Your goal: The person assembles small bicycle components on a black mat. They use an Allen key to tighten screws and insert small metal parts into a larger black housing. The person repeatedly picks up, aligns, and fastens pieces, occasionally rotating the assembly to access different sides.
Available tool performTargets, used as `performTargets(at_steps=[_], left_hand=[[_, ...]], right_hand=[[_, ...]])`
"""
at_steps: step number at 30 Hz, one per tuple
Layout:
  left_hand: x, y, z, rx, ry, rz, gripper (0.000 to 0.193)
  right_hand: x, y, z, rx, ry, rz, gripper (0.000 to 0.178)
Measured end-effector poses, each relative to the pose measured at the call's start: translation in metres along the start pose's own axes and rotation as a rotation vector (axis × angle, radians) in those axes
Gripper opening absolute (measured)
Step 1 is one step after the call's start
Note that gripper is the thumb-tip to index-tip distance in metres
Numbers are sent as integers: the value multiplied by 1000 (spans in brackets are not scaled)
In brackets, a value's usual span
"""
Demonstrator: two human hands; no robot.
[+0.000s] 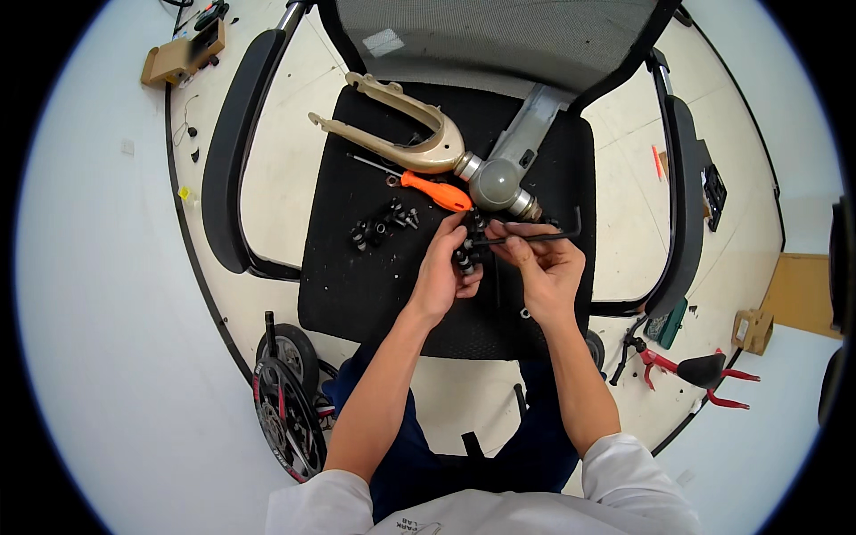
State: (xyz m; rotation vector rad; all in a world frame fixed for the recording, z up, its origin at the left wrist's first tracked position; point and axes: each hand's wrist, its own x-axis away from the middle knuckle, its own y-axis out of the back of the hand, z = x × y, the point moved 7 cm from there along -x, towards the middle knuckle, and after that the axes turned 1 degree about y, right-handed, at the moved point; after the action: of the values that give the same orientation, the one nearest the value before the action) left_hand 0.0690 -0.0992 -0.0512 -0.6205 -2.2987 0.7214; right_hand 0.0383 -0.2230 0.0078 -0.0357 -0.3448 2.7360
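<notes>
Over the black chair seat (357,299), my left hand (435,275) is closed round a small black metal part (465,259), partly hidden by the fingers. My right hand (548,267) pinches a black hex key (562,236) whose bent end points up at the right. The key's other end reaches the black part, but I cannot tell whether it sits in a bolt. Just beyond my hands lies an orange-handled screwdriver (437,190). Behind it rests a beige fork (432,147) joined to a grey tube assembly (499,183). Several small black parts and bolts (383,223) lie left of my left hand.
Armrests flank the seat at left (236,152) and right (682,205), with a mesh backrest (499,36) behind. A wheeled frame (287,401) stands on the floor at lower left. A red frame piece (660,361), a green case (667,325) and a cardboard box (753,332) lie at right.
</notes>
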Motion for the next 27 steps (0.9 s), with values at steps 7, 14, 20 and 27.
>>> performTargets(at_steps=[7,14,20,27], left_hand=[[3,-6,-11,-182,-158,-75,51],[3,-10,-14,-6,-84,-32,39],[-1,-13,5,146,131,119,30],[1,-3,-15,11,-139,-17,50]], right_hand=[[0,8,-8,7,-97,-90,13],[0,4,-5,82,-25,-4,16],[-2,7,36,116,189,109,30],[-2,33,46,74,-85,-33,22]])
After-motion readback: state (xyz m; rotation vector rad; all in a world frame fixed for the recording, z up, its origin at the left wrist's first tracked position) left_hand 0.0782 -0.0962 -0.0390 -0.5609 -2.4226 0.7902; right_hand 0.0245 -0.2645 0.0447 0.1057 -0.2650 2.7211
